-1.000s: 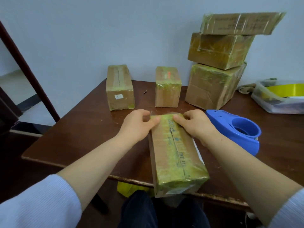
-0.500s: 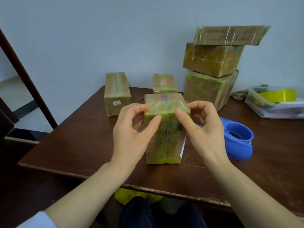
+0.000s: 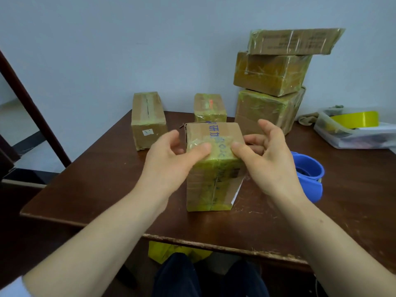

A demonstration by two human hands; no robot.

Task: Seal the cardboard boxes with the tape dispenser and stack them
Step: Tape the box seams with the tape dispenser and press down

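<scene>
A tall cardboard box (image 3: 211, 185) wrapped in yellowish tape stands on end on the brown table (image 3: 102, 179). My left hand (image 3: 171, 159) holds its upper left side, thumb pressing the tape on the top face. My right hand (image 3: 263, 155) holds the upper right side, thumb on the same tape strip, fingers loosely spread behind. The blue tape dispenser (image 3: 308, 176) lies on the table just right of my right wrist. A stack of three taped boxes (image 3: 270, 82) stands at the back right.
Two more taped boxes stand at the back: one on the left (image 3: 147, 121), a smaller one in the middle (image 3: 210, 107). A clear plastic tub (image 3: 351, 136) with a yellow tape roll (image 3: 355, 120) sits at the far right. The table's near edge is worn.
The box, lying flat a second ago, now stands upright. Both thumbs have moved onto its top face, and my right fingers have spread off the box.
</scene>
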